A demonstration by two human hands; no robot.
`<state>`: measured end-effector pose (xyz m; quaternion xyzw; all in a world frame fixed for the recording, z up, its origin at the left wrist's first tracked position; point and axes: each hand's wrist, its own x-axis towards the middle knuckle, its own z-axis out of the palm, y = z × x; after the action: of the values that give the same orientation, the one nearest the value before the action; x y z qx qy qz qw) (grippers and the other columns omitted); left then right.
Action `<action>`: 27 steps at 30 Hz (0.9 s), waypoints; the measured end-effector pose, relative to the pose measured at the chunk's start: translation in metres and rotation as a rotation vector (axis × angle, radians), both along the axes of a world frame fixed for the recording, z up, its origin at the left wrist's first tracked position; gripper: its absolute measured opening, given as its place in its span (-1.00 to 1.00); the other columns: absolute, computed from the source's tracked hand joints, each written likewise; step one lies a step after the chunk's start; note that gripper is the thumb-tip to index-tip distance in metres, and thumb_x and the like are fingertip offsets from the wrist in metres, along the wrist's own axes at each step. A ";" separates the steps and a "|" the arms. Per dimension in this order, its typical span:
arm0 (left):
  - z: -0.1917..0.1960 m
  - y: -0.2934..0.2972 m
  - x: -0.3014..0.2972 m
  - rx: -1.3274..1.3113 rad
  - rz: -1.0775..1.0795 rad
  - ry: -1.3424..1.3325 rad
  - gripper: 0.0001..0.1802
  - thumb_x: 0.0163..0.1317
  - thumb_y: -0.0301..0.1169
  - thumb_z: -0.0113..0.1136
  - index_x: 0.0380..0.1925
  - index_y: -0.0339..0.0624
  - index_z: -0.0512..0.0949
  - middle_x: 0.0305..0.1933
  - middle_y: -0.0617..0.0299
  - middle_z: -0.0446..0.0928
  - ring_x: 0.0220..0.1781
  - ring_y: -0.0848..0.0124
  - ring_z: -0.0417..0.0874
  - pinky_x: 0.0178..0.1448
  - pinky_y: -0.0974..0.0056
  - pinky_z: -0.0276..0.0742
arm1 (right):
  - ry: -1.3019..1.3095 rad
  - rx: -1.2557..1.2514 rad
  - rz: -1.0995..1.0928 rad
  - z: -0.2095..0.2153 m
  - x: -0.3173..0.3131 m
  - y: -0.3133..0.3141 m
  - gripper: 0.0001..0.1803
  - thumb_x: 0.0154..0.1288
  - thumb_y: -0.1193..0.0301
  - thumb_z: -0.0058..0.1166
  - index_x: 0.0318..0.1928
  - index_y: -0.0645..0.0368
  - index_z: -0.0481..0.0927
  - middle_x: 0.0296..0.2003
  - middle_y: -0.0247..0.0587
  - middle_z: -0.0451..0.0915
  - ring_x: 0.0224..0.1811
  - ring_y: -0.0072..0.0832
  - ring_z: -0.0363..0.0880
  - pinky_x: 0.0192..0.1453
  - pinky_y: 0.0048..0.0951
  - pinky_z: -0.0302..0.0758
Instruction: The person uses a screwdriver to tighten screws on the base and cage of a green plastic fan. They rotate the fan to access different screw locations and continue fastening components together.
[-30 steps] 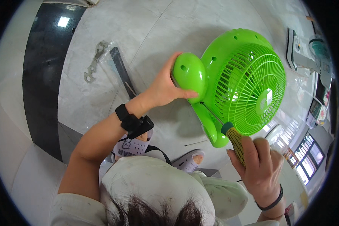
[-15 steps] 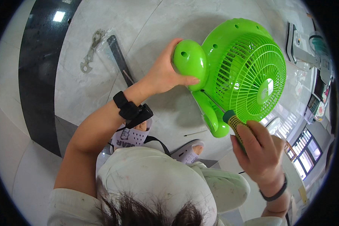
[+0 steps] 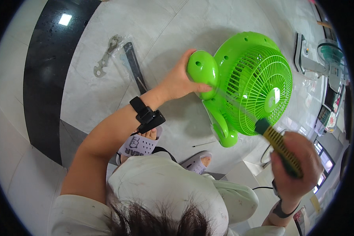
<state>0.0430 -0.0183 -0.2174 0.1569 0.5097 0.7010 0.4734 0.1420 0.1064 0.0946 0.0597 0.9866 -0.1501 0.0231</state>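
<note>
On grey tiles [image 3: 173, 128], a green fan [image 3: 257, 78]

So the fan [image 3: 246, 43] sits on the floor [image 3: 173, 129] right of centre, with the left hand [image 3: 181, 80] on its left end. Right hand [image 3: 299, 161] is over to the lower right with the screwdriver [image 3: 277, 143] in it, tip end pointing up-left across the fan's front, can't tell if it's touching. Way left there's a wrench [image 3: 106, 57], then a strip [image 3: 133, 61] just right of it, running down toward the left wrist. Slippers [image 3: 139, 146] are below the fan, and a thin rod [image 3: 203, 144] lies just ahead of the right one.
</note>
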 end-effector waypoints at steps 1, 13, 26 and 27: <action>-0.001 0.000 0.001 0.017 0.007 -0.008 0.19 -0.16 -0.27 0.61 0.38 -0.29 -0.01 0.24 0.05 0.35 0.31 0.24 0.37 0.38 0.17 0.32 | -0.008 0.047 -0.008 -0.002 -0.004 0.004 -0.58 -0.21 0.65 0.39 -0.20 0.33 0.63 -0.30 0.13 0.66 -0.30 -0.17 0.71 -0.21 -0.36 0.64; 0.000 0.001 0.000 0.057 0.005 -0.020 0.18 -0.13 -0.32 0.60 0.38 -0.26 -0.04 0.26 0.08 0.32 0.33 0.25 0.34 0.39 0.17 0.29 | -0.149 -0.027 0.107 -0.033 -0.047 0.014 -0.64 -0.11 0.67 0.34 -0.19 0.26 0.64 -0.21 -0.05 0.66 -0.32 -0.37 0.68 -0.25 -0.51 0.61; 0.005 0.000 0.000 0.032 0.012 0.005 0.14 -0.17 -0.31 0.61 0.34 -0.27 0.03 0.20 0.09 0.36 0.29 0.27 0.37 0.38 0.19 0.28 | -0.256 0.191 0.399 -0.041 -0.108 -0.007 -0.72 -0.21 0.58 0.31 -0.35 0.24 0.62 -0.39 -0.18 0.59 -0.55 -0.34 0.57 -0.51 -0.46 0.48; 0.006 0.000 -0.001 0.030 0.000 0.046 0.14 -0.17 -0.32 0.61 0.34 -0.27 0.04 0.20 0.09 0.36 0.29 0.28 0.37 0.38 0.19 0.28 | -0.236 0.172 0.358 -0.043 -0.108 -0.007 -0.72 -0.21 0.58 0.30 -0.35 0.24 0.62 -0.39 -0.18 0.59 -0.56 -0.34 0.57 -0.52 -0.45 0.47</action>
<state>0.0422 -0.0185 -0.2117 0.1802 0.5100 0.7047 0.4592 0.0339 0.0989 0.0521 -0.0972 0.9811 -0.0511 0.1593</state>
